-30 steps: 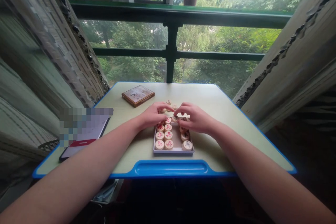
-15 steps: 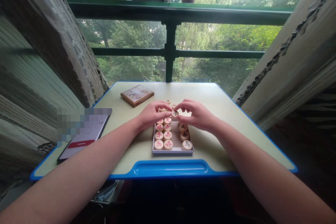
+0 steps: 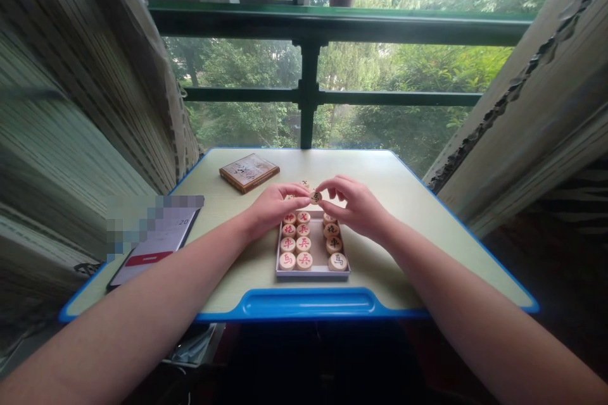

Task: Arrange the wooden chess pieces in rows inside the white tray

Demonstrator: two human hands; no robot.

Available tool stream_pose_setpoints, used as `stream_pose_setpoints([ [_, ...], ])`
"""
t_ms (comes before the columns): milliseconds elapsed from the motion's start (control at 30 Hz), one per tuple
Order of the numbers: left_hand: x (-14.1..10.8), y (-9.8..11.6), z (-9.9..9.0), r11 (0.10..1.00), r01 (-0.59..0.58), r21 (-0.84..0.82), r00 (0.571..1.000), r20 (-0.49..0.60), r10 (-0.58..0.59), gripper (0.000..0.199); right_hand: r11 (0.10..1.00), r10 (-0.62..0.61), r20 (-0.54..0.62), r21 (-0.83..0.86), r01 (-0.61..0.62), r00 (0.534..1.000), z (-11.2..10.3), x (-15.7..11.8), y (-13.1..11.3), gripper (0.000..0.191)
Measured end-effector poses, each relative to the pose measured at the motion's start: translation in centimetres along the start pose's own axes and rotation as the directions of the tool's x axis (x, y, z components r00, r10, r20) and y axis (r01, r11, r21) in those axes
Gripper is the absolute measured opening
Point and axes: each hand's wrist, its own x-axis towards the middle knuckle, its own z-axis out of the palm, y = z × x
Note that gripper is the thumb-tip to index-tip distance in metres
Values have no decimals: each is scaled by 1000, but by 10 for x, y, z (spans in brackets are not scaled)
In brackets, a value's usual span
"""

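Observation:
A round wooden Chinese chess piece (image 3: pixel 316 197) with a dark character is tilted up between my two hands above the far part of a shallow box (image 3: pixel 313 274). My right hand (image 3: pixel 354 204) pinches it between thumb and forefinger. The fingertips of my left hand (image 3: pixel 275 204) close on its left edge. In the box, two columns of red-marked pieces (image 3: pixel 303 245) fill the left side. A column of dark-marked pieces (image 3: pixel 334 245) lines the right wall, with bare box floor between. A few more pieces (image 3: pixel 304 183) lie beyond, partly hidden by my fingers.
A flat brown box lid (image 3: pixel 249 172) with a printed picture lies at the back left of the blue-edged table (image 3: pixel 403 278). A phone (image 3: pixel 156 243) lies at the left edge. Curtains (image 3: pixel 513 76) hang on both sides, and a green railing (image 3: pixel 332 24) stands behind.
The dark-marked piece has risen slightly away from the box and tilted between my fingers. My right hand has shifted a little upward; my left hand has stayed nearly in place.

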Motion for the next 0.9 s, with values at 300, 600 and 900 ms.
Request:
stream_pose_setpoints([
  [300, -3, 4, 1, 1000, 28, -15, 999, 18, -27, 19, 999, -31, 24, -24, 31, 999, -4, -1, -4, 19],
  [600, 1, 0, 1, 901, -35, 432, 990, -108, 90, 9, 996, 85, 120, -47, -80, 989, 0, 0, -6, 16],
  [900, 0, -2, 2, 881, -37, 471, 989, -110, 100, 12, 981, 178, 238, -122, -153, 955, 2, -1, -7, 18],
])
